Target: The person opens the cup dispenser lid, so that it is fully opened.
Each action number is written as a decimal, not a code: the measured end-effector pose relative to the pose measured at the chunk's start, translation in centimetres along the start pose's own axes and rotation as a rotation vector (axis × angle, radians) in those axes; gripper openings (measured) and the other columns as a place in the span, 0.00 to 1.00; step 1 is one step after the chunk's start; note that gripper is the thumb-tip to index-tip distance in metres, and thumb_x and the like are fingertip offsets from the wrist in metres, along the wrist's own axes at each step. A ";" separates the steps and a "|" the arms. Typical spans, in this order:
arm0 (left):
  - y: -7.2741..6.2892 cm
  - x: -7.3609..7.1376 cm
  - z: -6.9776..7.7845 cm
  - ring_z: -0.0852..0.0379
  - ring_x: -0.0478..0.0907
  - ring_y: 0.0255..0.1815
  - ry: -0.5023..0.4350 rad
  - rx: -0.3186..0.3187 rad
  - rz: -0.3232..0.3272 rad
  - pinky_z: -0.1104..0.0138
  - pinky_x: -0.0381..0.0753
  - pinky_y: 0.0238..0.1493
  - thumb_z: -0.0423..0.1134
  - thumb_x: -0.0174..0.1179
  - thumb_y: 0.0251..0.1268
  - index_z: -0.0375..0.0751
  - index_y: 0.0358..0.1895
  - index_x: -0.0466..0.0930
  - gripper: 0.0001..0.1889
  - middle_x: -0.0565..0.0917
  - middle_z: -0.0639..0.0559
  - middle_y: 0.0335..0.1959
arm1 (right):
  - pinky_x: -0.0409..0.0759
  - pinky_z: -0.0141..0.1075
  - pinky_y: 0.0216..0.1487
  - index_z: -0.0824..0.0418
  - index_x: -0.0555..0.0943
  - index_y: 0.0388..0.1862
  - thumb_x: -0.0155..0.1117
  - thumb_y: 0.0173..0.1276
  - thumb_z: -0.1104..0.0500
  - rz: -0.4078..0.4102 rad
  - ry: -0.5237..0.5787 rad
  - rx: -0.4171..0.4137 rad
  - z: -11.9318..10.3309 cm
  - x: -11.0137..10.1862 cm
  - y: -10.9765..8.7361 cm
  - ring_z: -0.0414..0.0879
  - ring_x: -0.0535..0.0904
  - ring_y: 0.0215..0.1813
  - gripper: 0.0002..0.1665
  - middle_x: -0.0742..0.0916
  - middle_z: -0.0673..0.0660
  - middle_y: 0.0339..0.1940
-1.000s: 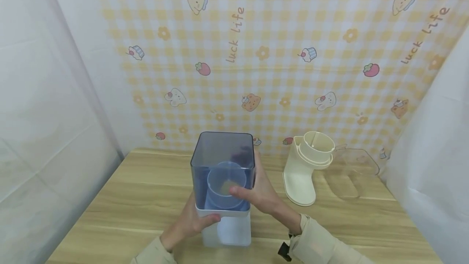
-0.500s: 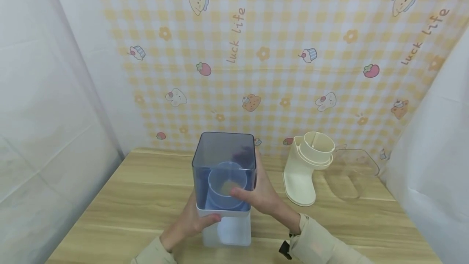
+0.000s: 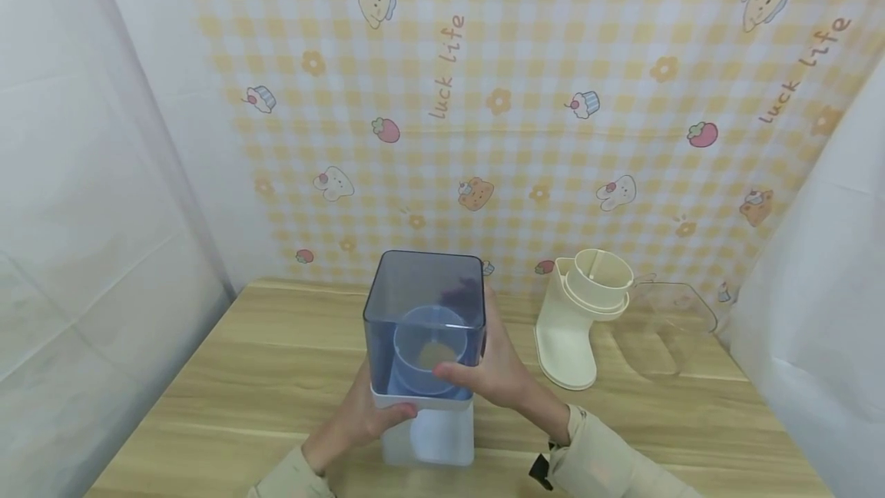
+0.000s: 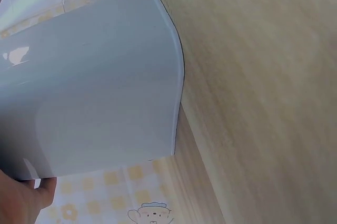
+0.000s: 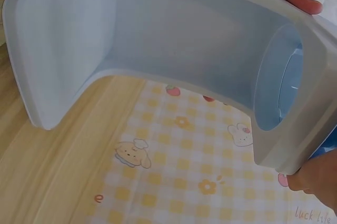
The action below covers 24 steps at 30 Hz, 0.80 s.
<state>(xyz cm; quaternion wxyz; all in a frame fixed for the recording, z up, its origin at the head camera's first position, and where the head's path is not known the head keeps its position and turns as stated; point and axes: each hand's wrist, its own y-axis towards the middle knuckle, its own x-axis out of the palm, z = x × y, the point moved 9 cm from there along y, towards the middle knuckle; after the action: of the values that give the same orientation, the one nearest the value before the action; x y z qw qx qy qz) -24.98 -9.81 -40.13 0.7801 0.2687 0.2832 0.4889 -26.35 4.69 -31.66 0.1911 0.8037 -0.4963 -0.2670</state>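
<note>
Both hands hold a dispenser-like piece, a blue-tinted clear square container [image 3: 425, 283] on a white curved stand [image 3: 442, 436], close over the wooden table. A round collar shows inside the container. My left hand [image 3: 359, 410] grips it at the lower left, thumb along the white rim. My right hand [image 3: 498, 371] wraps the container's right side, thumb bent across the front; its other fingers are hidden behind. In the right wrist view, the stand [image 5: 174, 29] shows its hollow curved inside and a round opening [image 5: 284, 76]. The left wrist view has the stand's smooth outer face [image 4: 105, 87].
A cream curved stand [image 3: 567, 344] with a round collar on top stands on the wooden table [image 3: 276, 375] to the right. Beside it is a clear plastic piece [image 3: 664, 329]. A checked cloth [image 3: 525, 44] hangs at the back, with white sheets at both sides.
My right thumb has slid slightly lower on the front of the container. The container has shifted a touch to the right in view; both hands keep their hold.
</note>
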 end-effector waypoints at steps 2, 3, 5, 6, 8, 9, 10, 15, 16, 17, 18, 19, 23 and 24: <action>0.0 0.0 -0.1 0.55 0.80 0.55 0.004 0.000 0.003 0.63 0.80 0.59 0.44 0.69 0.62 0.34 0.73 0.53 0.43 0.77 0.49 0.59 | 0.76 0.40 0.66 0.48 0.47 0.79 0.73 0.56 0.33 -0.003 0.004 0.001 0.0 0.0 0.0 0.48 0.73 0.66 0.63 0.72 0.57 0.67; -0.1 0.0 -0.1 0.55 0.80 0.55 0.006 -0.001 0.004 0.63 0.80 0.59 0.45 0.69 0.62 0.35 0.73 0.53 0.43 0.77 0.49 0.59 | 0.76 0.40 0.66 0.48 0.47 0.79 0.73 0.57 0.33 -0.005 0.009 0.000 0.1 0.0 0.0 0.48 0.73 0.66 0.62 0.72 0.57 0.67; -0.1 -0.1 -0.1 0.55 0.80 0.55 0.011 0.001 0.006 0.63 0.79 0.59 0.45 0.69 0.63 0.35 0.73 0.53 0.43 0.77 0.49 0.59 | 0.76 0.40 0.66 0.48 0.48 0.79 0.73 0.57 0.33 -0.008 0.014 -0.001 0.1 0.0 0.1 0.48 0.73 0.66 0.62 0.72 0.57 0.67; -0.1 -0.1 -0.1 0.55 0.80 0.55 0.014 0.005 0.007 0.63 0.79 0.59 0.45 0.69 0.63 0.35 0.73 0.53 0.43 0.77 0.48 0.60 | 0.76 0.40 0.66 0.48 0.48 0.79 0.73 0.57 0.34 -0.010 0.017 0.001 0.2 0.0 0.1 0.48 0.74 0.66 0.62 0.72 0.57 0.67; -0.1 -0.1 -0.1 0.55 0.80 0.55 0.018 0.009 0.011 0.63 0.79 0.59 0.46 0.69 0.63 0.34 0.73 0.53 0.43 0.77 0.48 0.60 | 0.76 0.40 0.66 0.48 0.48 0.79 0.73 0.57 0.34 -0.014 0.023 0.004 0.2 0.0 0.1 0.48 0.74 0.66 0.62 0.72 0.57 0.67; -0.1 -0.1 -0.1 0.55 0.80 0.55 0.020 0.012 0.013 0.63 0.79 0.59 0.46 0.69 0.63 0.34 0.73 0.53 0.43 0.77 0.48 0.60 | 0.76 0.40 0.66 0.48 0.48 0.79 0.73 0.57 0.34 -0.015 0.021 0.006 0.2 0.0 0.1 0.48 0.74 0.66 0.61 0.72 0.57 0.68; -0.1 -0.1 -0.1 0.55 0.80 0.55 0.025 0.013 0.017 0.63 0.79 0.59 0.46 0.69 0.63 0.34 0.73 0.54 0.43 0.77 0.49 0.59 | 0.76 0.39 0.66 0.48 0.49 0.79 0.73 0.57 0.33 -0.014 0.022 0.008 0.3 0.0 0.1 0.48 0.74 0.66 0.61 0.72 0.57 0.68; -0.2 -0.2 -0.1 0.56 0.80 0.55 0.040 0.013 0.035 0.63 0.79 0.59 0.45 0.70 0.61 0.33 0.72 0.55 0.43 0.77 0.49 0.59 | 0.76 0.38 0.66 0.49 0.48 0.79 0.71 0.57 0.31 0.001 0.048 0.018 0.6 0.0 0.1 0.48 0.74 0.65 0.61 0.73 0.59 0.67; -0.2 -0.2 -0.1 0.56 0.80 0.55 0.042 0.013 0.038 0.63 0.79 0.59 0.44 0.70 0.60 0.33 0.72 0.55 0.43 0.77 0.49 0.59 | 0.76 0.38 0.66 0.49 0.48 0.79 0.71 0.57 0.30 0.006 0.057 0.019 0.7 0.0 0.0 0.48 0.74 0.65 0.62 0.73 0.60 0.67; -0.2 -0.2 -0.1 0.56 0.79 0.55 0.041 0.017 0.039 0.63 0.79 0.59 0.43 0.70 0.60 0.33 0.72 0.54 0.43 0.77 0.49 0.60 | 0.76 0.38 0.66 0.49 0.48 0.79 0.70 0.57 0.30 0.010 0.065 0.021 0.8 0.0 0.0 0.48 0.74 0.65 0.61 0.73 0.60 0.67; -0.2 -0.2 -0.1 0.56 0.79 0.56 0.042 0.022 0.042 0.63 0.79 0.59 0.43 0.70 0.59 0.32 0.72 0.54 0.44 0.76 0.48 0.60 | 0.76 0.38 0.65 0.49 0.48 0.79 0.70 0.58 0.30 0.013 0.075 0.023 0.9 0.0 0.0 0.48 0.75 0.65 0.61 0.73 0.61 0.67; -0.2 -0.3 -0.1 0.56 0.79 0.56 0.039 0.025 0.046 0.63 0.79 0.59 0.42 0.71 0.59 0.32 0.72 0.54 0.44 0.76 0.48 0.60 | 0.76 0.38 0.65 0.50 0.49 0.79 0.70 0.58 0.30 0.015 0.082 0.023 0.9 0.0 -0.1 0.48 0.75 0.65 0.61 0.73 0.62 0.67; -0.2 -0.3 0.1 0.56 0.79 0.56 0.042 0.040 0.054 0.63 0.80 0.59 0.44 0.70 0.60 0.30 0.73 0.52 0.45 0.76 0.48 0.61 | 0.76 0.39 0.65 0.51 0.50 0.79 0.69 0.59 0.31 0.021 0.094 0.022 1.0 0.0 0.0 0.49 0.74 0.65 0.60 0.73 0.63 0.67; -0.2 -0.3 0.2 0.56 0.79 0.56 0.044 0.039 0.057 0.64 0.80 0.59 0.45 0.70 0.61 0.30 0.73 0.52 0.45 0.75 0.48 0.61 | 0.76 0.39 0.65 0.52 0.49 0.79 0.69 0.59 0.31 0.021 0.098 0.022 1.0 0.0 0.0 0.50 0.74 0.65 0.60 0.73 0.63 0.67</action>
<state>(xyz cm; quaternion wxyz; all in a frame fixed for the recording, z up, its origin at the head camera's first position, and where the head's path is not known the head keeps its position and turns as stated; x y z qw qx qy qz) -24.87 -10.19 -40.09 0.7539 0.2810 0.3023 0.5112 -26.96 4.66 -32.41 0.2090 0.8126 -0.4976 -0.2199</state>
